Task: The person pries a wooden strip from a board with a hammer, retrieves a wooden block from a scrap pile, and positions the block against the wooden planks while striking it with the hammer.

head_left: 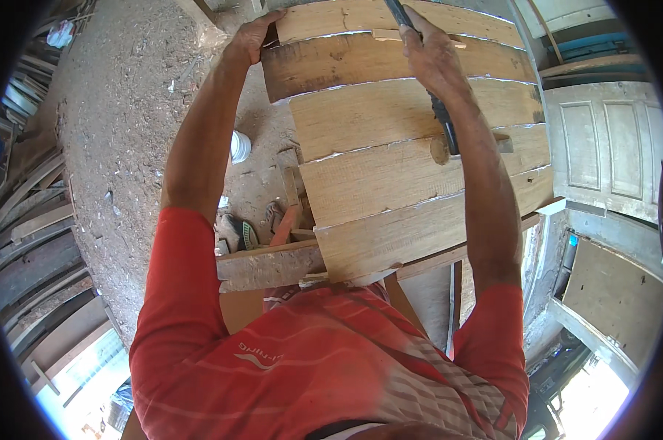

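Several wide wooden boards (375,117) lie side by side on the bench in front of me, with white glue-like lines along their joints. My left hand (253,38) is at the far left, its fingers closed round the end of a dark-stained board (309,67). My right hand (432,53) is closed on a long black tool (397,12) above the far boards. Part of it seems to run on under my wrist to a black end near the middle; its exact kind is not clear. A thin wood strip (386,34) lies beside that hand.
A small wooden block (503,143) rests on the boards, right of my forearm. Below the bench's left side are a white bucket (239,147) and wood offcuts (291,220). Curved planks (38,257) are stacked at far left; a panelled door (603,143) stands at right.
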The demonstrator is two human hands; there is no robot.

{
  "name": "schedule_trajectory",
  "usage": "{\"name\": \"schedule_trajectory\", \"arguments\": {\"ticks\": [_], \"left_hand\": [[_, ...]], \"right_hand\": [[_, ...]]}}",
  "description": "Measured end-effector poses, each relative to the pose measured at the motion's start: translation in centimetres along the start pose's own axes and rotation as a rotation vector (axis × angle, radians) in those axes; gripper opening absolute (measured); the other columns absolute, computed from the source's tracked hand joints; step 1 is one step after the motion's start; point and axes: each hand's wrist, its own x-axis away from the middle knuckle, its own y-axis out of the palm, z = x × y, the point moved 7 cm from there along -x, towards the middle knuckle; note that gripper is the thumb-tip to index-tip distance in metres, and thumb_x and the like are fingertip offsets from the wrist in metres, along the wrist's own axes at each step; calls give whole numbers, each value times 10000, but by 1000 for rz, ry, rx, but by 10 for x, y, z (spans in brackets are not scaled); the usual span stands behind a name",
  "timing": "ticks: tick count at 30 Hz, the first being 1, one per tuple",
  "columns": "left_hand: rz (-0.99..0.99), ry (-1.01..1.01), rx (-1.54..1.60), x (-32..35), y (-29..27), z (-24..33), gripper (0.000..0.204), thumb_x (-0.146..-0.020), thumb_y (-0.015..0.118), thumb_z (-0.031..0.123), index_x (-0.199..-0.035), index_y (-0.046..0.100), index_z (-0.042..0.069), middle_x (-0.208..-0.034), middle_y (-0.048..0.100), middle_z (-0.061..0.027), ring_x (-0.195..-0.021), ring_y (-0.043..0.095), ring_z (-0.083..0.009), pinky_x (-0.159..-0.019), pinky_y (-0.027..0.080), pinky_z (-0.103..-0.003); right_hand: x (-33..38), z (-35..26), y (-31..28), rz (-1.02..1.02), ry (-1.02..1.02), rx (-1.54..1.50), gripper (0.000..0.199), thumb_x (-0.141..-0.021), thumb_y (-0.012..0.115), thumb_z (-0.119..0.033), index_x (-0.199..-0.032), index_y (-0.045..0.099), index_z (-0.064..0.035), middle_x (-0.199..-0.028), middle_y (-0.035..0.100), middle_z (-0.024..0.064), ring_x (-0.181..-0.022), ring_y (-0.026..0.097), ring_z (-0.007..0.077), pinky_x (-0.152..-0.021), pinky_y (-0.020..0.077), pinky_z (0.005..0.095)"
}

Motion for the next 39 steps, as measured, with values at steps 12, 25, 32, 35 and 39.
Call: {"name": "schedule_trajectory", "arguments": {"ticks": [12,25,32,35,39], "left_hand": [[-76,-10,128,-17,-3,-10,396,-877,726,418,-1078,706,77,-1031,707,-54,-960,635,-193,-881,507,-358],[-9,16,175,-18,-5,-10,410,-860,741,330,-1112,670,15,-1033,702,-76,-983,648,-210,-928,503,-344],[-67,48,208,-32,-7,-15,399,-865,733,315,-1111,665,8,-1027,701,-77,-985,646,-206,-933,498,-338],[-66,-7,168,-21,2,-16,382,-877,720,329,-1098,668,23,-1017,705,-70,-950,659,-200,-919,500,-327],[-73,1,232,-20,-9,-14,386,-884,714,352,-1102,669,37,-1016,707,-67,-947,661,-203,-909,508,-345]], "right_hand": [[-9,-10,9,-71,20,99,501,-977,449,-297,-1441,487,-116,-1188,627,299,-1124,594,469,-992,456,500],[-9,-18,4,80,-110,126,481,-983,442,-274,-1427,490,-94,-1158,644,287,-1092,594,488,-967,467,516],[-16,5,14,33,-103,178,485,-977,444,-279,-1426,493,-101,-1171,632,299,-1109,585,485,-972,458,516],[-20,8,11,27,-86,172,476,-979,442,-287,-1419,501,-115,-1162,629,305,-1125,580,479,-974,456,513],[-18,10,5,-55,46,62,463,-979,450,-288,-1405,515,-119,-1152,634,303,-1142,575,474,-979,460,504]]}}
